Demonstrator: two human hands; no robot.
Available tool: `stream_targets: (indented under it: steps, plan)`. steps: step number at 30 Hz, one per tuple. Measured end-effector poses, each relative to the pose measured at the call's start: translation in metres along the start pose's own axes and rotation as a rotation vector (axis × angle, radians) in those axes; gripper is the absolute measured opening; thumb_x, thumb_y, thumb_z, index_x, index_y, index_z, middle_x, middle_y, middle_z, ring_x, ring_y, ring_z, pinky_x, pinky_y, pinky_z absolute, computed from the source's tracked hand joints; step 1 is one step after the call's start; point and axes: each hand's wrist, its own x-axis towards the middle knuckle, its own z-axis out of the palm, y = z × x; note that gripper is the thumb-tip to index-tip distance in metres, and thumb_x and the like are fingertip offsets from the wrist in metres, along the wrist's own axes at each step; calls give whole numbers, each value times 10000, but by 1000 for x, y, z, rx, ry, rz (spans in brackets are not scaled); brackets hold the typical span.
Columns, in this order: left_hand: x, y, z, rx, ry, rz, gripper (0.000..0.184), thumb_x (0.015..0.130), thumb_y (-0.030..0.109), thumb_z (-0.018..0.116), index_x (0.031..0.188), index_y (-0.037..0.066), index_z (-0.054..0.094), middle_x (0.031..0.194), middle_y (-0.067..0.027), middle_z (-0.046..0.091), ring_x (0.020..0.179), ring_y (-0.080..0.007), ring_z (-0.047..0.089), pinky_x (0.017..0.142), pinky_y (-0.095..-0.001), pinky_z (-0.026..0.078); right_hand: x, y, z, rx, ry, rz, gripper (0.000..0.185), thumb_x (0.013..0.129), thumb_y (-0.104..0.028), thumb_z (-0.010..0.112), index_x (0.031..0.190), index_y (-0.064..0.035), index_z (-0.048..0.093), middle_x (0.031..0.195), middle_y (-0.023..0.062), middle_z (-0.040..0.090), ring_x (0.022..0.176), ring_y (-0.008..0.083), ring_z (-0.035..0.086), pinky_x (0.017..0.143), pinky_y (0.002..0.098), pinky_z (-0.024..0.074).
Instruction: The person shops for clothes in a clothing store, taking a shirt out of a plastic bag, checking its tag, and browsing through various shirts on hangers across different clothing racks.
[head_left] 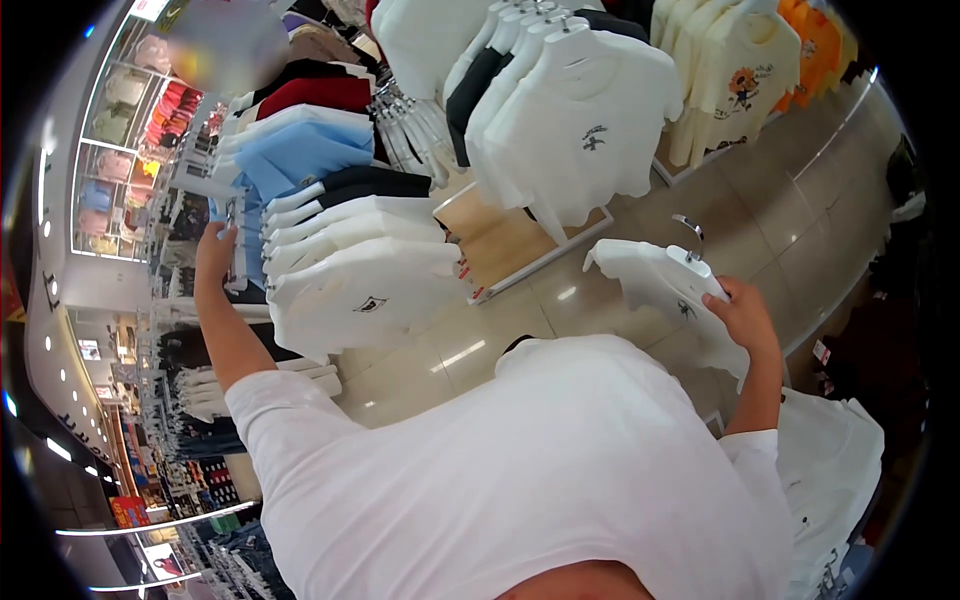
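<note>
My right hand is closed on the shoulder end of a white hanger, its metal hook pointing up. From that hanger hangs a white T-shirt with a small dark print, held out over the floor. At the left, my raised left hand reaches to the end of a clothes rack, its fingers curled at a pale upright piece beside light blue shirts; what exactly they grip is hard to make out. Close to that hand, white T-shirts and black ones hang in a row.
Ahead hang more white T-shirts, with cream shirts and orange shirts to the right. A low wooden rack base stands on the tiled floor. Another white garment hangs at my lower right.
</note>
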Motion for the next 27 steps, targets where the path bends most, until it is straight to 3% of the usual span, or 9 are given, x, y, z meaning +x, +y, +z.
stream_targets:
  steps: [1, 4, 6, 10, 12, 18, 19, 23, 27]
  plan:
    - [1, 4, 0, 107, 109, 75, 446, 962, 295, 615, 1289, -8, 596, 1251, -253, 642, 1182, -396, 606, 993, -434, 459, -2, 1, -1, 4, -10, 16, 350, 853, -262, 706, 1096, -10, 704, 882, 172, 697, 783, 282, 637, 756, 384, 492]
    - [-37, 99, -6, -33, 262, 293, 451, 993, 323, 599, 1308, 0, 596, 1273, -206, 646, 1195, -316, 607, 1020, -392, 447, -4, -7, -4, 1, -24, 49, 346, 854, -237, 705, 1096, 10, 698, 896, 168, 695, 798, 257, 630, 768, 374, 491]
    - [-76, 175, 6, -172, 132, 429, 395, 984, 254, 611, 1286, -1, 603, 1292, -204, 635, 1212, -370, 589, 1021, -405, 455, -7, -14, -3, -10, -17, 73, 348, 856, -239, 705, 1102, 8, 696, 917, 175, 702, 817, 275, 643, 783, 380, 495]
    - [-135, 277, 89, -606, -241, 721, 466, 920, 178, 707, 1337, 14, 579, 1305, -174, 634, 1242, -327, 581, 1066, -362, 427, 0, -17, -5, 15, -27, -69, 344, 867, -239, 697, 1105, 9, 692, 936, 182, 706, 826, 295, 647, 797, 381, 499]
    - [-163, 325, 118, -647, -478, 791, 544, 911, 217, 715, 1388, 23, 538, 1379, -169, 593, 1292, -333, 544, 1102, -383, 401, 0, -32, -15, -12, -54, -66, 330, 860, -235, 700, 1099, -8, 704, 945, 183, 713, 826, 310, 652, 792, 384, 502]
    - [-190, 409, 164, -620, -665, 987, 707, 895, 301, 723, 1487, 52, 428, 1489, -202, 483, 1378, -335, 462, 1150, -419, 362, 9, -79, -48, 98, -29, -41, 339, 848, -236, 716, 1099, -8, 716, 922, 168, 718, 799, 283, 650, 759, 363, 500]
    - [-188, 415, 169, -624, -584, 1057, 692, 892, 316, 724, 1467, 53, 442, 1422, -215, 534, 1306, -356, 522, 1094, -419, 416, 11, -83, -52, 125, -36, -45, 343, 849, -238, 717, 1103, -7, 715, 918, 165, 718, 793, 273, 647, 755, 357, 499]
    - [-175, 425, 176, -551, -665, 823, 531, 859, 300, 732, 1289, 37, 566, 1225, -196, 635, 1100, -370, 624, 936, -440, 491, 40, -105, -68, 90, -76, -93, 358, 848, -241, 733, 1120, -9, 709, 936, 148, 726, 808, 239, 642, 767, 346, 500]
    - [-166, 410, 178, -674, -558, 705, 407, 816, 293, 741, 1116, 37, 641, 1050, -169, 684, 938, -364, 665, 812, -450, 519, 75, -124, -75, 76, -69, -136, 372, 841, -241, 752, 1120, 0, 707, 959, 135, 729, 831, 231, 641, 788, 346, 504]
